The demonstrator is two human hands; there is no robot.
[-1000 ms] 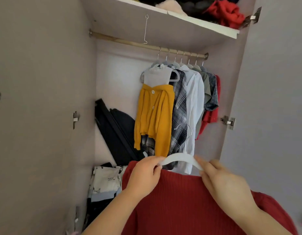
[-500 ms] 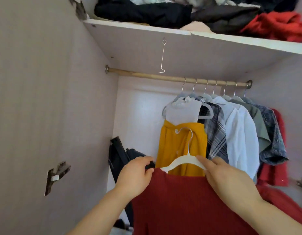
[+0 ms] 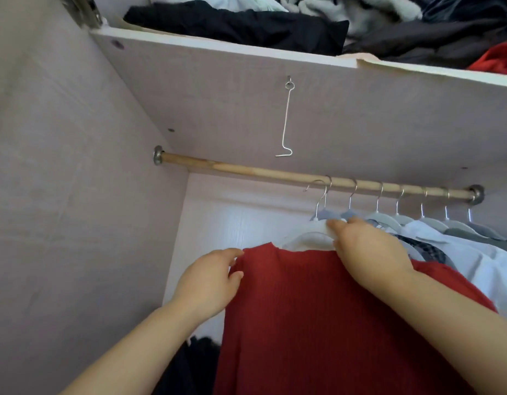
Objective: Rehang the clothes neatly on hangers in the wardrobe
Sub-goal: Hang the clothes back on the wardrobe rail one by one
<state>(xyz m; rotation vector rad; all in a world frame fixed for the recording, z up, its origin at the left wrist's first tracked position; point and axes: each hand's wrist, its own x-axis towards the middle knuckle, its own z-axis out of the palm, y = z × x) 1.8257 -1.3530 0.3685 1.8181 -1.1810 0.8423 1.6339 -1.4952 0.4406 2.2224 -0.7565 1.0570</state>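
Observation:
A red ribbed garment (image 3: 326, 323) hangs from a white hanger (image 3: 306, 238) that I hold up close under the wooden rail (image 3: 246, 171). The hanger's metal hook (image 3: 317, 185) sits just in front of the rail, left of the hung clothes; whether it rests on the rail is unclear. My left hand (image 3: 209, 280) pinches the garment's left shoulder edge. My right hand (image 3: 369, 246) grips the hanger's right arm and the cloth over it.
Several hangers with shirts (image 3: 434, 238) fill the rail's right half; its left half is bare. A wire hook (image 3: 286, 121) dangles from the shelf (image 3: 246, 89) above, which holds piled dark and red clothes (image 3: 246, 24). The wardrobe's side wall (image 3: 75, 195) is at left.
Both hands have raised the hanger with the red garment from chest height up to the rail, and my view has tilted upward with it.

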